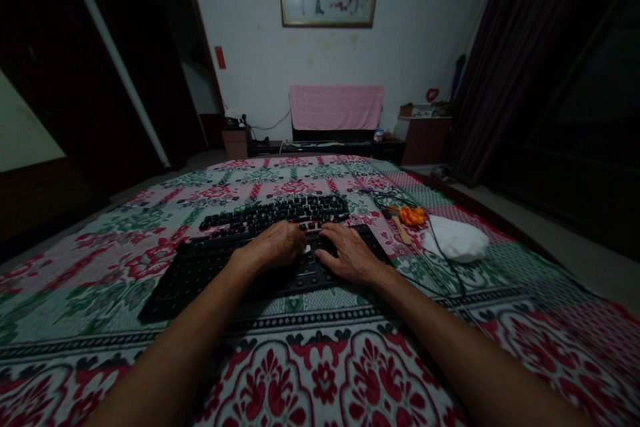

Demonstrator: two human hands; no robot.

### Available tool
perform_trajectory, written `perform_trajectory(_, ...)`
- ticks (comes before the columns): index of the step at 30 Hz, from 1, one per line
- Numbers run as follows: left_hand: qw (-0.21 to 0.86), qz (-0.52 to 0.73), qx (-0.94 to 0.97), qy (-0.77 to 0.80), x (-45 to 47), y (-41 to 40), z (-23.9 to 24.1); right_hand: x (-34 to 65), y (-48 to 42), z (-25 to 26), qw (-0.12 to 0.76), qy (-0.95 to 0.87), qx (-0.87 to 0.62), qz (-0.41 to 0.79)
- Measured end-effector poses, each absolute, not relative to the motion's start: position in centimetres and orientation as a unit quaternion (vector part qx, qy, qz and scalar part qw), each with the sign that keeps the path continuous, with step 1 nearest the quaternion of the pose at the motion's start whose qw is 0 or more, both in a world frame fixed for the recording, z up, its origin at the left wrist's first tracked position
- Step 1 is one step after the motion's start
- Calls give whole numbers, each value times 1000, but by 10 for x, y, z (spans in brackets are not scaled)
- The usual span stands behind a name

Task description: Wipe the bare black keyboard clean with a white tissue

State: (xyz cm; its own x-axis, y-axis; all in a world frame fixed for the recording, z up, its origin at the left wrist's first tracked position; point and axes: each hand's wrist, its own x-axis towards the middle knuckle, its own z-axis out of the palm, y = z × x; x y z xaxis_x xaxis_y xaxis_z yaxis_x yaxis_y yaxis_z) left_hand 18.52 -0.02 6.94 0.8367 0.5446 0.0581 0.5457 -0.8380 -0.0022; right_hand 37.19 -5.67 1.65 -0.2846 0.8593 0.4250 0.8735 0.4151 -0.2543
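Note:
A black keyboard (200,270) lies on the patterned bedspread (320,373) in front of me. My left hand (274,246) rests on its upper middle with the fingers curled into a loose fist; a small white thing shows at its fingertips. My right hand (350,255) lies beside it on the keys, fingers bent and pressed down. A second black keyboard (275,211) sits just behind the first one.
To the right lie an orange object (413,215), a wooden stick (401,229), a white cloth bundle (456,238) and a thin black cable (445,260). A low cabinet with a pink cloth (336,107) stands at the far wall. Dark curtains hang right.

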Motion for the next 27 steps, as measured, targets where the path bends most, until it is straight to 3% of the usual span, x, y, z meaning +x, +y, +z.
perform_trajectory(10,-41,-105,-920,-374,183,6,60,371,-56,16,262,-798,-543,-19)
perform_trajectory(27,5,-100,-931,-351,187,4,58,376,-58,21,226,-818,-528,-5)
